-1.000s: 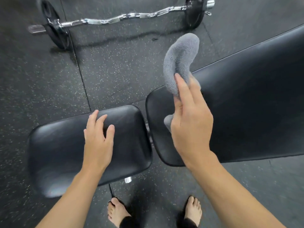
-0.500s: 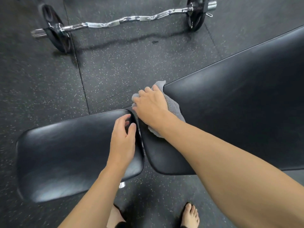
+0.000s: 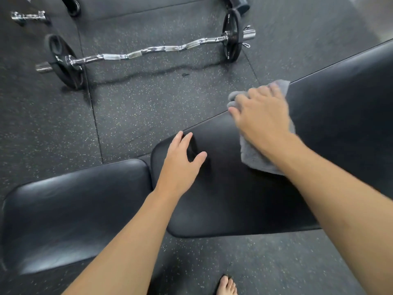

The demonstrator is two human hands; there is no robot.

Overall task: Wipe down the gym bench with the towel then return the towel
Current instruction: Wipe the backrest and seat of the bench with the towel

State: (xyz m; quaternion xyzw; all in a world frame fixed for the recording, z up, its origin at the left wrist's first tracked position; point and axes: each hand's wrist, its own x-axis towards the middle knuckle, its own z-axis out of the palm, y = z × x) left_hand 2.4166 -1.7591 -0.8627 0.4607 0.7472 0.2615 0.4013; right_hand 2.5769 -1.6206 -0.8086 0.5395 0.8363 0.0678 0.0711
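Observation:
The black gym bench has a seat pad (image 3: 70, 211) at the left and a long back pad (image 3: 331, 145) running to the upper right. A grey towel (image 3: 255, 158) lies flat on the back pad near its far edge. My right hand (image 3: 261, 116) presses down on the towel, fingers spread over it. My left hand (image 3: 182, 165) rests flat on the near end of the back pad, beside the gap between the pads, holding nothing.
A chrome curl bar with black plates (image 3: 148, 51) lies on the speckled rubber floor beyond the bench. A dumbbell handle (image 3: 28, 17) sits at the far left. A bare foot (image 3: 226, 286) stands below the bench.
My right hand brought the towel down from the air onto the back pad and slid it to the right along the pad. My left hand shifted from the seat pad onto the back pad's end.

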